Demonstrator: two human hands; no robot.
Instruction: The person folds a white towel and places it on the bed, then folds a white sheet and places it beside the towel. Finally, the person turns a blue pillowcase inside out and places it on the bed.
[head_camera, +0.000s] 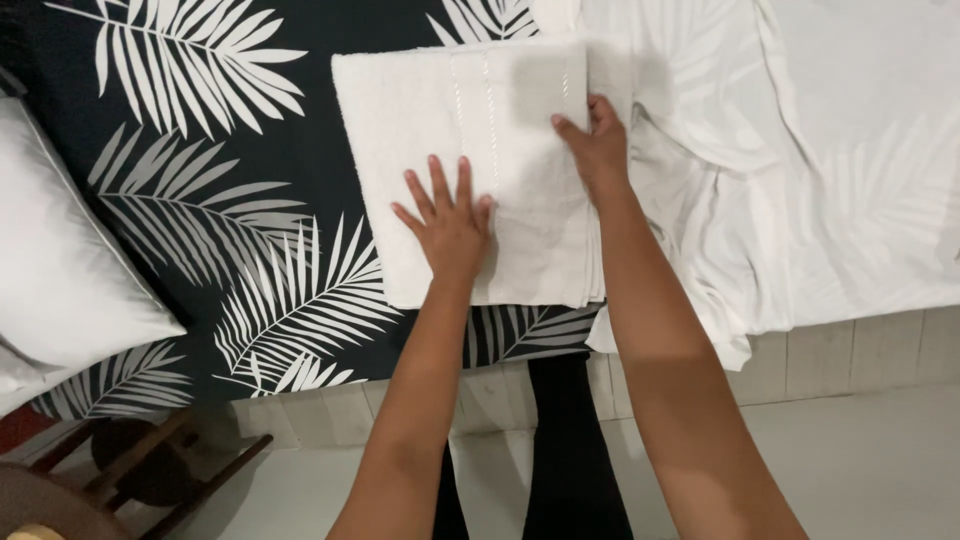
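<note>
A folded white towel (440, 110) lies on a bed with a dark cover printed with white palm leaves (230, 170). My left hand (447, 222) rests flat on the towel's near part, fingers spread. My right hand (597, 145) sits at the towel's right edge, thumb over the top layer and fingers curled about the folded edge. Whether it pinches the cloth firmly is not clear.
A rumpled white sheet (820, 170) covers the right side of the bed. A white pillow (55, 260) lies at the left. A wooden chair (120, 470) stands on the pale floor at the lower left. My dark-trousered legs (570, 450) stand against the bed's edge.
</note>
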